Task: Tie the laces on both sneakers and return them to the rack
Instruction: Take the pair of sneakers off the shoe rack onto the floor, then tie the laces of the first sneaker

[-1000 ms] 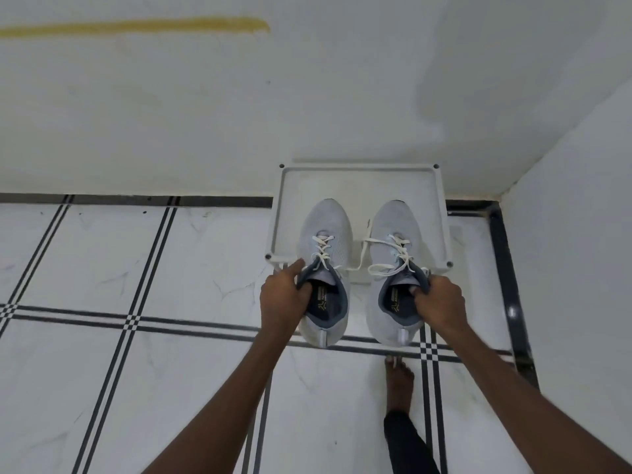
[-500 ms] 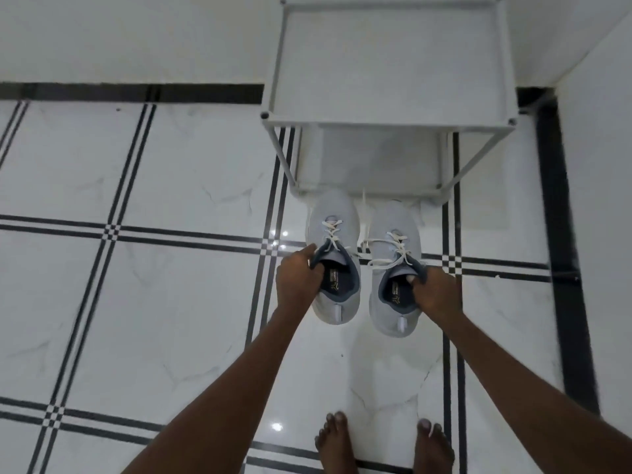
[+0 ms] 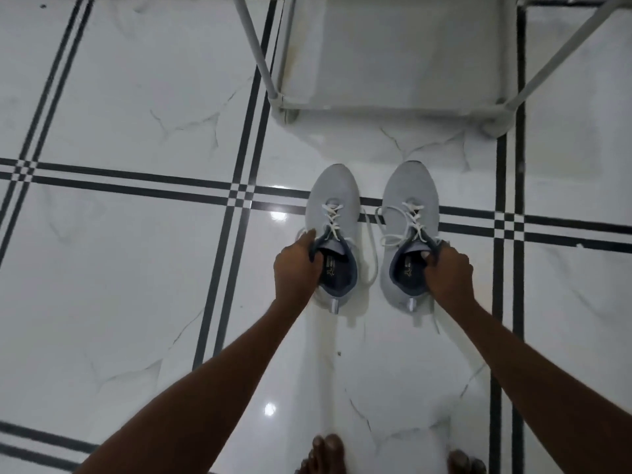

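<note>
Seen from above, a person reaches down with both arms stretched forward to a pair of light grey sneakers on a glossy white tiled floor [image 3: 119,285] with black lines. The left hand [image 3: 297,265] is closed on the collar of the left sneaker [image 3: 333,241], thumb outside and fingers curled into the opening. The right hand [image 3: 448,271] grips the collar of the right sneaker [image 3: 410,234] the same way, knuckles up. Both sneakers stand side by side, apart from each other, toes pointing toward a white rack [image 3: 393,107] just beyond them; neither is on the rack. Their white laces [image 3: 372,248] hang loose and untied, one trailing onto the floor between the sneakers. The person's bare toes [image 3: 325,453] show well behind the sneakers, on the side away from the rack.
</note>
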`<action>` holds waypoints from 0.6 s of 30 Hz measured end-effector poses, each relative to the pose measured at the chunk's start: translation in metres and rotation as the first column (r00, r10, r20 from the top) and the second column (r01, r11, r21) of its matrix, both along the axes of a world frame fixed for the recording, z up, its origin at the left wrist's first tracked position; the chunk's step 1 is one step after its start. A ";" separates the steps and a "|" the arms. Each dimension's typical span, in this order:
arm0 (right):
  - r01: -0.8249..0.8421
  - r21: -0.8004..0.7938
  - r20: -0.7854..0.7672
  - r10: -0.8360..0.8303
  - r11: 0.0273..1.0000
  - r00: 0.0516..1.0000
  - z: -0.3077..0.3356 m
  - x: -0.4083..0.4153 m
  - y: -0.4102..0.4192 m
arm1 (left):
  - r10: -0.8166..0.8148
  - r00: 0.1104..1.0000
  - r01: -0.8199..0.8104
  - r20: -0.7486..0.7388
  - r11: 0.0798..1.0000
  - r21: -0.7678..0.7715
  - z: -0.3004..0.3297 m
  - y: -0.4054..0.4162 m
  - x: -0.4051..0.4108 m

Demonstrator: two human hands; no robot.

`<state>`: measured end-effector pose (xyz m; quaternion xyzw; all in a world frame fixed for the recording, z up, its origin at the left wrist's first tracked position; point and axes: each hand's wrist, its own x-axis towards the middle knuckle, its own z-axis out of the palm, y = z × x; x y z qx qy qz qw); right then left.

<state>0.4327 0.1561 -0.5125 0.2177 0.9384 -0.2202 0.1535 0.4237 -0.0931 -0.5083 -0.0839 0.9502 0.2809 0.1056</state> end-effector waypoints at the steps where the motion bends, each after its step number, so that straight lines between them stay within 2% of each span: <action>1: -0.014 -0.006 0.005 0.014 1.000 1.000 -0.002 -0.001 -0.001 | 0.008 1.000 -0.008 -0.002 1.000 0.007 -0.004 -0.001 0.000; 3: -0.069 0.007 0.053 0.069 0.998 0.996 -0.001 -0.006 0.001 | -0.020 1.000 0.020 0.010 0.999 0.030 -0.007 -0.003 -0.001; 5: -0.130 0.050 0.183 0.119 0.990 0.976 0.007 -0.017 0.007 | -0.082 0.996 0.081 0.022 0.996 0.021 -0.002 -0.005 -0.005; 7: -0.133 0.064 0.298 0.109 0.989 0.948 0.021 -0.031 0.007 | -0.152 0.988 0.152 0.025 0.988 -0.031 0.002 -0.012 -0.014; 8: -0.113 0.056 0.299 0.091 0.992 0.950 0.030 -0.039 0.003 | -0.190 0.982 0.190 0.023 0.980 -0.050 0.005 -0.017 -0.019; 10: -0.137 0.070 0.201 0.121 0.988 0.972 0.045 -0.055 -0.014 | -0.312 0.950 0.312 0.017 0.946 -0.086 0.010 -0.027 -0.038; 11: -0.218 0.101 0.117 0.207 0.971 0.971 0.048 -0.062 -0.027 | -0.379 0.925 0.380 0.025 0.921 -0.090 0.012 -0.033 -0.049; 14: -0.458 0.098 -0.161 0.468 0.883 0.869 0.046 -0.072 -0.069 | -0.447 0.886 0.445 0.128 0.894 0.038 0.026 -0.044 -0.079; 15: -0.503 0.046 -0.175 0.503 0.863 0.846 0.044 -0.071 -0.080 | -0.436 0.883 0.421 0.175 0.900 0.115 0.030 -0.045 -0.089; 18: -0.490 -0.174 0.013 0.500 0.854 0.866 0.026 -0.068 -0.095 | -0.389 0.830 0.282 0.399 0.911 0.302 0.035 -0.043 -0.102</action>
